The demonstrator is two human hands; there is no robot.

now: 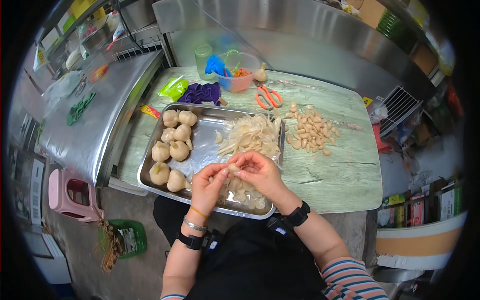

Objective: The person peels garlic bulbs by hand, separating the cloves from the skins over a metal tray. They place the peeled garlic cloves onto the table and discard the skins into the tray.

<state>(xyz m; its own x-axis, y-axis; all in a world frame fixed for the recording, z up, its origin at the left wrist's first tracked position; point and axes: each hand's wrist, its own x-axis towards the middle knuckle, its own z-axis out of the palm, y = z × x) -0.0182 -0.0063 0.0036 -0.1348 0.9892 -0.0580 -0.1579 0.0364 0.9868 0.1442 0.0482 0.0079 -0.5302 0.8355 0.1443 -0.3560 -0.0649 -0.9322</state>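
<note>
Between the fingertips of my left hand (pixel 208 186) and my right hand (pixel 259 172) is a garlic clove (pixel 233 168), pinched from both sides. Both hands are over the near part of a metal tray (pixel 202 131). Whole garlic bulbs (pixel 179 150) line the tray's left side. A heap of pale garlic skins (pixel 252 134) fills its right side, and more skins lie under my right hand. Peeled cloves (pixel 312 131) are piled on the table to the right of the tray.
Behind the tray, the green table (pixel 345 175) holds orange-handled scissors (pixel 269 97), a purple cloth (pixel 201 93), a clear plastic bowl (pixel 243 82) and a green jar (pixel 203 62). A steel counter (pixel 107 112) stands left. On the floor are a pink stool (pixel 75 195) and a green basket (pixel 132 237).
</note>
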